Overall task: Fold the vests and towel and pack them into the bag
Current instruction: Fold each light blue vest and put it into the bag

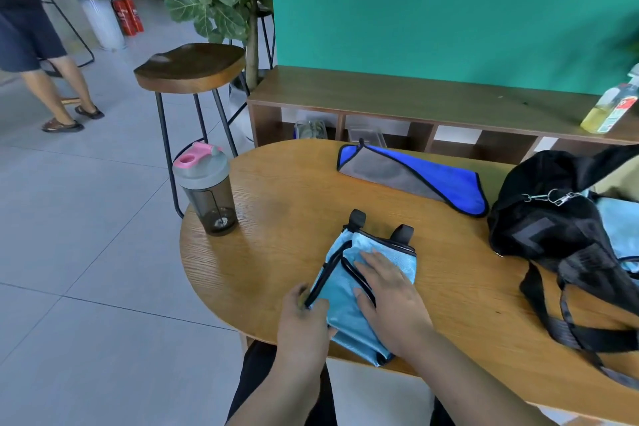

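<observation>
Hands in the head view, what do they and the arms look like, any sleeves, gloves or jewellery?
The left hand and right hand are bare: no gloves, rings, watch or bracelet visible. The left forearm and right forearm are bare too, with no sleeve in view down to the picture's bottom edge.

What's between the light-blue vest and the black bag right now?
Nothing: the head view shows only bare table between the vest and the bag.
</observation>
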{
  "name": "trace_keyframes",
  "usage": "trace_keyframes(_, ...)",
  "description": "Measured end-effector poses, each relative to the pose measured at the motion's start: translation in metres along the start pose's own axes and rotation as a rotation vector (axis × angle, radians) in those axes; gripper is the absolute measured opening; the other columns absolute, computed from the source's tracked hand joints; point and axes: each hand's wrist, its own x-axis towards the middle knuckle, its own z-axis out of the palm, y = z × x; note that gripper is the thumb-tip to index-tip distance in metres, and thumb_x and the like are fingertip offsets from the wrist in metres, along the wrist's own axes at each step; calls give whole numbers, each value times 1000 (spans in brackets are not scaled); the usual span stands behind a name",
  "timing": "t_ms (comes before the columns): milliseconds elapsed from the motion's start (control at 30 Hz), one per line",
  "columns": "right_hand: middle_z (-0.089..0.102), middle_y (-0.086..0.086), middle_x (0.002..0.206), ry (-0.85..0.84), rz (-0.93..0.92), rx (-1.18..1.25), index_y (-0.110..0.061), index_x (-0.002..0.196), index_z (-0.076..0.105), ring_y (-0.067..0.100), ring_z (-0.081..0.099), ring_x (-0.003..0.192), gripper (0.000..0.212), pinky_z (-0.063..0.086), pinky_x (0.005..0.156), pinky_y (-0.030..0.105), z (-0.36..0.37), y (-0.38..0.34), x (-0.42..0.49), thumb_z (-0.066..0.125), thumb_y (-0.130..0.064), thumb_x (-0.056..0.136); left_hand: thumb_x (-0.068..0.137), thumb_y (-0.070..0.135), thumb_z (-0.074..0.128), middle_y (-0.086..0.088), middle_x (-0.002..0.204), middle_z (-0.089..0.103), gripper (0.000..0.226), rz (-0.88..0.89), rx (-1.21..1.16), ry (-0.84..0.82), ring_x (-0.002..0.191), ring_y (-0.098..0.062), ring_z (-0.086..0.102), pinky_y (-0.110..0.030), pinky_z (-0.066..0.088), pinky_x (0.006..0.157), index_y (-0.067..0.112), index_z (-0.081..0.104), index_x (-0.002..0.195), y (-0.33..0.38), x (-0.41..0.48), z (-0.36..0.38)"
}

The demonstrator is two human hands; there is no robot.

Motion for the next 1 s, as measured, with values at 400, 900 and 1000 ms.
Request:
trace_keyframes(400, 22, -6, 173, -41, -204, -181, -25, 164, 33, 11, 3, 161, 64, 6, 131, 37, -1, 15, 7, 17, -51, 108, 100, 49, 63, 6, 130, 59, 52, 638, 1230, -279, 114, -9, 60, -27, 49, 97, 26, 54, 146, 56, 89, 36)
trace_keyframes(900, -11, -15, 174, -151, -246, -97, -29, 169, 1, 1, -24, 156, 82, -5, 130, 35, -17, 19, -26, 25, -73, 104, 99, 25, 64, 2, 85, 72, 11, 580, 1258, -126, 81, -17, 68, -33, 58, 75, 18, 72, 96, 69, 122, 61)
trace_keyframes(1000, -17, -19, 173, -201, -289, -123, -32, 168, -7, -1, -28, 154, 86, -4, 130, 36, -29, 34, -26, 27, -77, 102, 94, 22, 70, 5, 83, 70, 6, 498, 1207, -151, 78, -15, 68, -28, 55, 72, 21, 71, 88, 77, 123, 62)
